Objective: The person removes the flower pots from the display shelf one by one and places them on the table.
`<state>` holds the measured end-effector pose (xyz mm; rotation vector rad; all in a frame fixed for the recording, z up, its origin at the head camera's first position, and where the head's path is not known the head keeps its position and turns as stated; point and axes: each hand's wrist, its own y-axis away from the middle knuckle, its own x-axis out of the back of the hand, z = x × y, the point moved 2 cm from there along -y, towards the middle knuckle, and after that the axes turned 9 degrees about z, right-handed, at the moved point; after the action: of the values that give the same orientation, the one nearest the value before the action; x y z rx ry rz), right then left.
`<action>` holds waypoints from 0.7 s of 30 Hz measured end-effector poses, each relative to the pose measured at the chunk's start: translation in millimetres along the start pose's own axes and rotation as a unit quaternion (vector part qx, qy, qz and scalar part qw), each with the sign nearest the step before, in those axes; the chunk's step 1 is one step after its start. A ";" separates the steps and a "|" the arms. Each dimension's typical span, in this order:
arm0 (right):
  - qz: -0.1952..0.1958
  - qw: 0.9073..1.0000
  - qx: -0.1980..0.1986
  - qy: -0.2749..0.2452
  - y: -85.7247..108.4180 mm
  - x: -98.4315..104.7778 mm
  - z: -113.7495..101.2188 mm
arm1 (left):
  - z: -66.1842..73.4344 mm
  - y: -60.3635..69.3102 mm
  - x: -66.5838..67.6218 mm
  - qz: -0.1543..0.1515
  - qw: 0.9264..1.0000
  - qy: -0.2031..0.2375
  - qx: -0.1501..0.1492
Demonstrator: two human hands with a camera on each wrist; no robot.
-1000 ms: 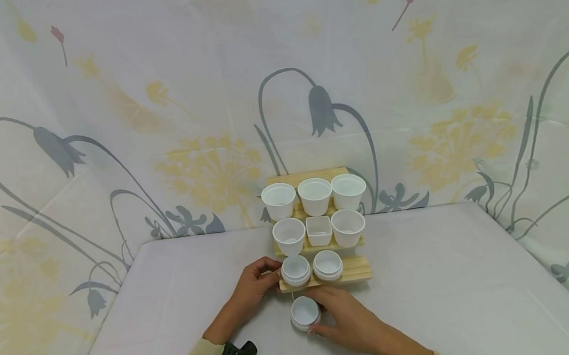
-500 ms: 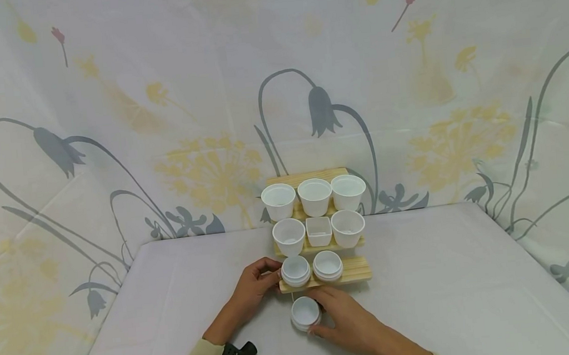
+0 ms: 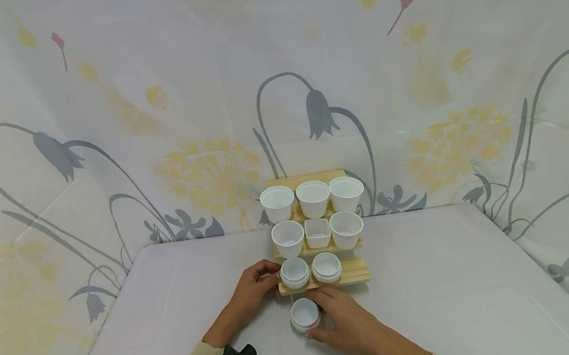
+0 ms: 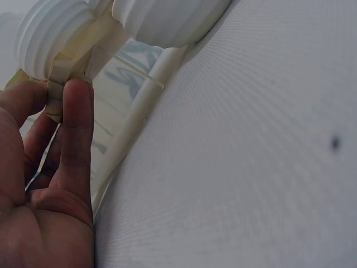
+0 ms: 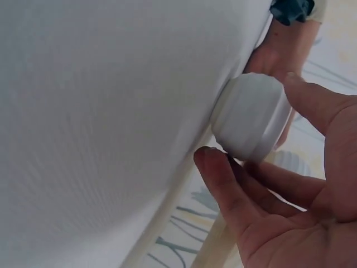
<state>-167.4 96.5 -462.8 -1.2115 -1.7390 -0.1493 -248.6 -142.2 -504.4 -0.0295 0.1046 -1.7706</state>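
I've got a white-covered table point(image 3: 453, 287) with a stepped wooden stand point(image 3: 357, 270) on it, around mid-width. Rear row on the stand: three round white cups point(image 3: 313, 199). Middle row: a square cup point(image 3: 317, 233) between two round ones point(image 3: 346, 230). Front board: two small jars point(image 3: 327, 268), its right end bare. I also see one white jar point(image 3: 304, 313) upright on the tabletop, just in front of the stand.
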 end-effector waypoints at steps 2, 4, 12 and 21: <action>-0.001 1.000 -0.003 0.000 -0.1 1.6 -0.9 | -0.3 0.6 0.2 0.000 1.000 0.002 0.002; 0.002 1.000 0.000 -0.004 -0.5 3.9 -1.8 | -0.2 0.7 0.2 -0.001 1.000 0.003 0.002; 0.005 1.000 0.008 -0.011 -0.7 16.8 -7.5 | -1.3 0.7 0.2 -0.003 1.000 0.000 -0.004; 0.037 0.999 0.019 0.002 -0.7 34.8 -16.3 | -2.8 -0.8 0.6 -0.003 1.000 -0.007 -0.008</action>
<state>-158.7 109.5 -427.8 -1.2450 -1.6832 -0.0753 -249.7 -142.5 -507.2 -0.0529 0.1091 -1.7759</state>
